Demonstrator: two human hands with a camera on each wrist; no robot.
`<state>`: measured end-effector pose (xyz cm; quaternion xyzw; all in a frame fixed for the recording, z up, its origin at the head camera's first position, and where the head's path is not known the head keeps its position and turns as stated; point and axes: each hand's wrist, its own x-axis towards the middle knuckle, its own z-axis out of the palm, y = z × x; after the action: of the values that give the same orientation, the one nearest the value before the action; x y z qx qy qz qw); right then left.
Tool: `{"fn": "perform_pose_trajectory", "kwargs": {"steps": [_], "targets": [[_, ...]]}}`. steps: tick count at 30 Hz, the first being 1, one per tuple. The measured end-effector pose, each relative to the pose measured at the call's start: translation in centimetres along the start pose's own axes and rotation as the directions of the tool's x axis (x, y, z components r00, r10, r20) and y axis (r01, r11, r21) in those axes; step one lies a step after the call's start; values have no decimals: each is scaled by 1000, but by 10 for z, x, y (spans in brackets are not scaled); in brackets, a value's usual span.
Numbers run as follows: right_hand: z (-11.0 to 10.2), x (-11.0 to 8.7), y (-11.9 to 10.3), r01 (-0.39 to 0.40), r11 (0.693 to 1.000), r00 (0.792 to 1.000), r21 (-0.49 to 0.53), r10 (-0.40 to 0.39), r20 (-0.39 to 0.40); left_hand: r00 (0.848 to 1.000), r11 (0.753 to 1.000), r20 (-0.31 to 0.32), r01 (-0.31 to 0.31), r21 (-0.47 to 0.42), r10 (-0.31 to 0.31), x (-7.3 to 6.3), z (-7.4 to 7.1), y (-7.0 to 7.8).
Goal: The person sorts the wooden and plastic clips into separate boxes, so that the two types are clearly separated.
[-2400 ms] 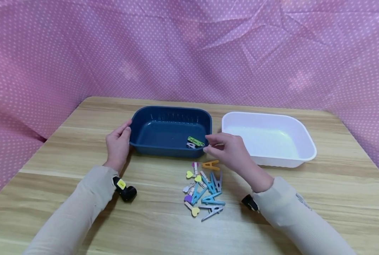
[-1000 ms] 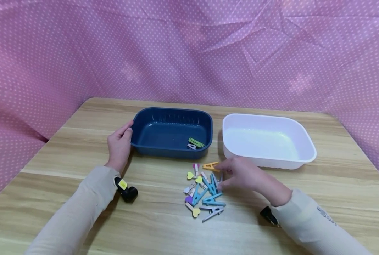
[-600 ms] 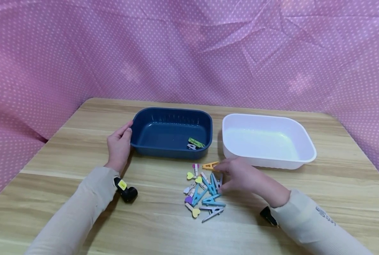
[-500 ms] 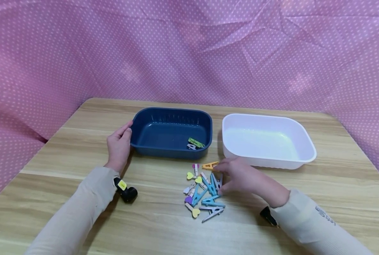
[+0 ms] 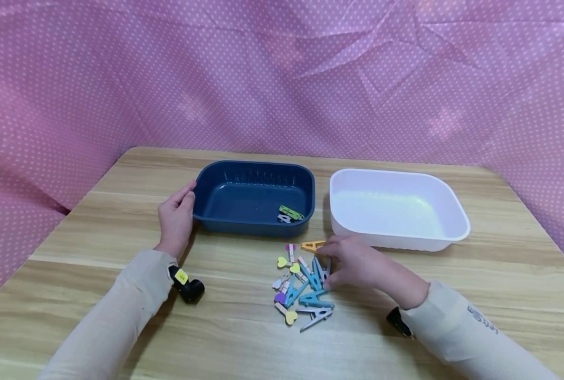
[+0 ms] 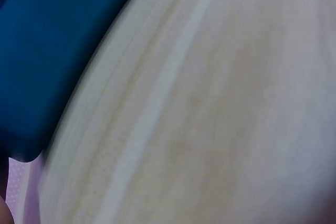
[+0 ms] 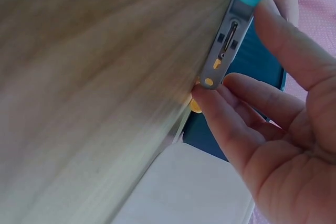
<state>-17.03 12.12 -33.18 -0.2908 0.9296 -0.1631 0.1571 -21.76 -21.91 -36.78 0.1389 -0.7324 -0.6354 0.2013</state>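
In the head view, my left hand [image 5: 175, 219] holds the left end of a dark blue plastic tray [image 5: 253, 228], thumb and fingertips at its rim. A green clothespin [image 5: 291, 212] and a small pale one lie inside the tray's near right corner. My right hand [image 5: 357, 264] is at the right side of a pile of clothespins. In the right wrist view, a grey clothespin [image 7: 227, 43] is pinched between thumb and fingertip, one at each end. Beside it are an orange clothespin [image 5: 313, 246] and several blue ones [image 5: 296, 292].
A white plastic tray [image 5: 400, 240] stands right of the blue one, just behind my right hand. Small wooden clothespins with hearts, such as a yellow heart [image 5: 290, 317], lie left in the pile. Another grey clothespin [image 5: 316, 315] lies nearest. Pink dotted cloth [image 5: 282, 79] hangs behind the table.
From the blue tray's right edge, my right hand has come down to the pile and closed on the grey clothespin. It has barely moved in the last half second. My left hand has stayed put.
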Motion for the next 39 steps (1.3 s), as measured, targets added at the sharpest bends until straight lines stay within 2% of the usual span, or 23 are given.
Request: {"fn": "perform_pose_trajectory", "kwargs": {"steps": [11,27,34,39], "targets": [[0,0,1,-16,999,1000,41,16,-1,1000,999,-19,22,-24,-23,0,1,0],[-1,0,2,-49,997,998,54,47,31,1000,999,1,30,-16,-30,-2,0,-1],[-2,-1,3,-24,999,999,42,22,26,1000,1000,1,25,-14,-25,-2,0,0],[-3,-3,4,14,999,998,39,-16,54,999,999,15,31,12,-31,-2,0,1]]}}
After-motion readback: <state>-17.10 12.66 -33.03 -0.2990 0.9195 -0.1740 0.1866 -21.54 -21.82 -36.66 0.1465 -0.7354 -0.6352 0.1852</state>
